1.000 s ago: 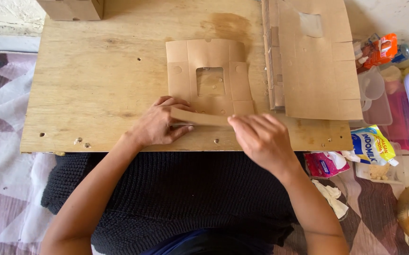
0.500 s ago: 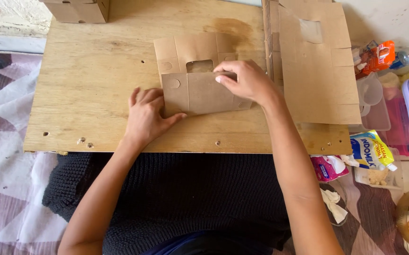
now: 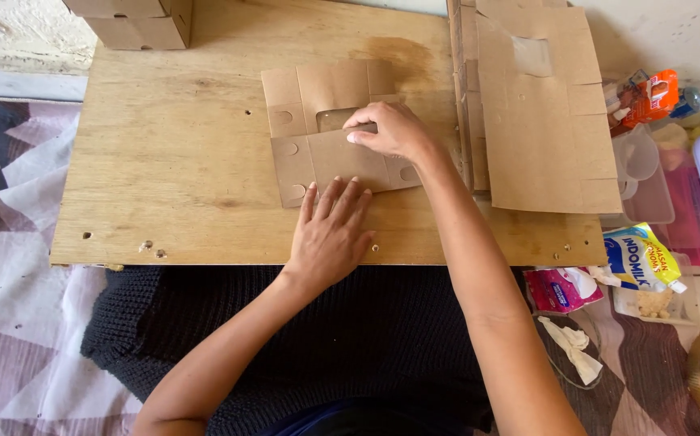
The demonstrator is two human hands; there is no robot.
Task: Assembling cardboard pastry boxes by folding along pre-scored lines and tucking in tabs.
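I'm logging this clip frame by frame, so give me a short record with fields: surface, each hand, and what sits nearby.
surface: plywood board on the lap
left hand: flat, fingertips on the near edge of the folded cardboard blank
right hand: pressing the blank's folded flap beside its window
stack of flat blanks: right of the hands
cardboard boxes: far left corner

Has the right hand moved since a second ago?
Yes. The right hand went from the wooden board's near edge up toward its far edge, now pressing the folded cardboard blank.
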